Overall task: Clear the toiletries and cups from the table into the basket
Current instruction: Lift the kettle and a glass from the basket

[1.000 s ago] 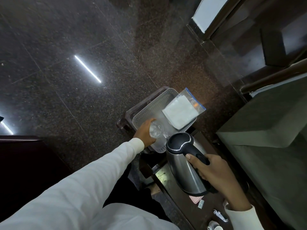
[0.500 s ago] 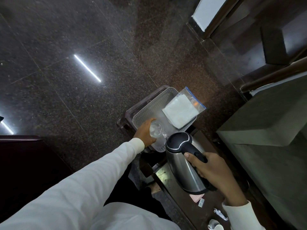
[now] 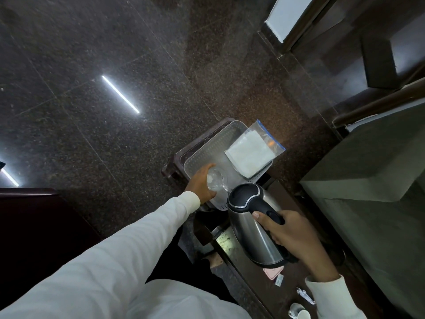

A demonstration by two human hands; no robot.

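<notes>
My left hand [image 3: 201, 185] grips a clear glass [image 3: 215, 182] and holds it inside the near end of a white perforated basket [image 3: 208, 148]. A clear zip bag holding white folded material [image 3: 251, 155] lies across the basket's far right side. My right hand [image 3: 291, 231] is closed around the black handle of a steel electric kettle [image 3: 254, 231], held tilted above the dark table [image 3: 259, 288], just in front of the basket. White cups [image 3: 299, 313] sit at the table's near end, partly cut off by the frame.
The basket rests on a dark stool [image 3: 184, 155] beyond the table. A pink packet [image 3: 272, 272], a small sachet [image 3: 279, 279] and a crumpled white wrapper [image 3: 304, 295] lie on the table. A grey upholstered seat [image 3: 368, 192] fills the right. Polished dark stone floor [image 3: 115, 65] spreads left.
The kettle in my right hand has shifted slightly left and toward the basket. My left hand stays in the basket with the glass.
</notes>
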